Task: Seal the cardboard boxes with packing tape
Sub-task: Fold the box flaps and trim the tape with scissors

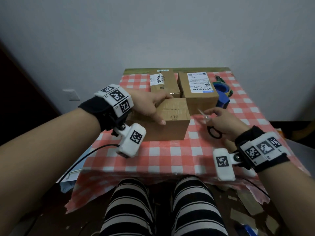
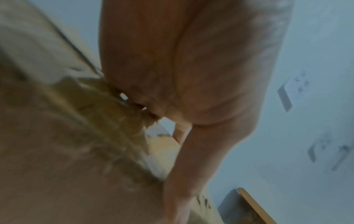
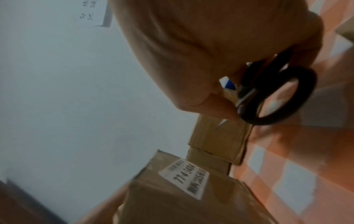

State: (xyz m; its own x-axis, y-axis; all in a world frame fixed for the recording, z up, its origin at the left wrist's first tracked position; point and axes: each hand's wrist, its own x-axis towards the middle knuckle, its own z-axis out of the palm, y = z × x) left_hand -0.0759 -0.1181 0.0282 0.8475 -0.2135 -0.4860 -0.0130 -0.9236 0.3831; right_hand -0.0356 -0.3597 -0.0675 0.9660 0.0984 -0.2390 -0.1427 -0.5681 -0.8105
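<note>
Three cardboard boxes stand on a table with a red-and-white checked cloth [image 1: 170, 159]. My left hand [image 1: 151, 104] rests on the near box [image 1: 172, 121], fingers lying across its top and thumb down near its front edge. In the left wrist view the left hand [image 2: 191, 75] presses against the blurred near box [image 2: 57, 136]. My right hand [image 1: 219, 120] grips black-handled scissors [image 1: 214, 132] just right of that box, blades pointing up and left. The right wrist view shows the scissors [image 3: 277, 94] in the right hand [image 3: 191, 53], with the labelled near box [image 3: 182, 197] below.
Behind the near box stand a box with a BAHA label [image 1: 164, 82] and a box with a shipping label [image 1: 199, 89]. A blue tape dispenser [image 1: 221, 92] lies at the back right. A wall rises right behind the table. My striped-trousered knees [image 1: 162, 201] are at the front edge.
</note>
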